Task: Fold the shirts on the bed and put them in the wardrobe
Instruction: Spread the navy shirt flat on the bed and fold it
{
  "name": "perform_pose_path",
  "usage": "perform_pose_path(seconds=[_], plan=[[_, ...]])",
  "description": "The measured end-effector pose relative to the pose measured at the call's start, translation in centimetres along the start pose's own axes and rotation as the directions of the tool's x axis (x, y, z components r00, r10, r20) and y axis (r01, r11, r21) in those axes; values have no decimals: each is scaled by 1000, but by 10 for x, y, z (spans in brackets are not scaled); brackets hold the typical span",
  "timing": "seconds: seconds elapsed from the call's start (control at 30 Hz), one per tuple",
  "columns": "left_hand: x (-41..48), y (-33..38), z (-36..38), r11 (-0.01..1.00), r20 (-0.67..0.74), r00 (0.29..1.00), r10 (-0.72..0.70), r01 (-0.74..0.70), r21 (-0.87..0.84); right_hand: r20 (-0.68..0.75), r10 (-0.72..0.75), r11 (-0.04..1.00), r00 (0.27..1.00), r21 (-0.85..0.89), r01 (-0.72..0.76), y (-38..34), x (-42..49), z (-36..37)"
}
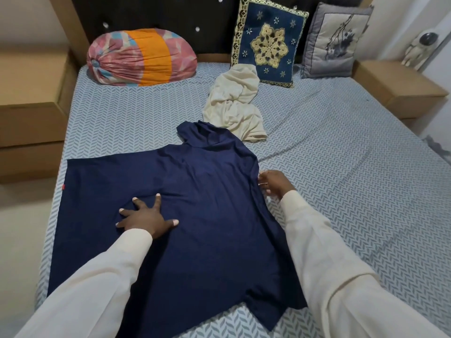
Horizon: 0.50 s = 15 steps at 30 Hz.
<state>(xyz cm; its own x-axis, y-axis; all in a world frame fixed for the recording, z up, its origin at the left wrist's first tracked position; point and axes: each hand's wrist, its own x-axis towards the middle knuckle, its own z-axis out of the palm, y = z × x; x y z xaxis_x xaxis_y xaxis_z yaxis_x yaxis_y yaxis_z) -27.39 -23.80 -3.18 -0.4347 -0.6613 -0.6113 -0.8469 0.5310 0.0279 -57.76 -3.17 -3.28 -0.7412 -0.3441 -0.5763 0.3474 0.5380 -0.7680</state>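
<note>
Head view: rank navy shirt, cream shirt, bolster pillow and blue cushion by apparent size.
1. navy shirt, nearest the camera.
2. bolster pillow and blue cushion, too alike to rank.
3. cream shirt, crumpled.

Both arms wear long cream sleeves. The left sleeve [97, 276] is loose and wide, softly creased, and ends in a plain cuff at the wrist. The right sleeve [329, 259] is the same plain cloth, folds bunching towards its cuff. The left hand [146, 217] and right hand [274, 184] are bare.
</note>
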Motion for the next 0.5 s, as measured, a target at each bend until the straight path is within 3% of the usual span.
perform_pose_path(seconds=[0.1,0.17,0.27,0.33,0.4,0.5], plan=[[9,-7,-1,999,-25,999,-25,24,-40,194,130,963,972,-258,-77,3,-1,-11],[13,-8,3,999,-35,999,-31,29,-41,193,100,926,976,-376,-21,9,6,-16],[19,-10,7,998,-68,996,-48,46,-44,-62,-90,988,994,-133,81,20,27,-23],[22,-12,7,998,-77,996,-52,48,-47,-161,-114,993,980,-29,111,18,23,-25],[23,-15,7,998,-76,996,-40,36,-54,-62,2,1000,998,-22,-3,12,1,-27],[25,-21,4,997,-88,996,-32,26,-68,121,177,966,977,-211,-149,16,-13,-40]])
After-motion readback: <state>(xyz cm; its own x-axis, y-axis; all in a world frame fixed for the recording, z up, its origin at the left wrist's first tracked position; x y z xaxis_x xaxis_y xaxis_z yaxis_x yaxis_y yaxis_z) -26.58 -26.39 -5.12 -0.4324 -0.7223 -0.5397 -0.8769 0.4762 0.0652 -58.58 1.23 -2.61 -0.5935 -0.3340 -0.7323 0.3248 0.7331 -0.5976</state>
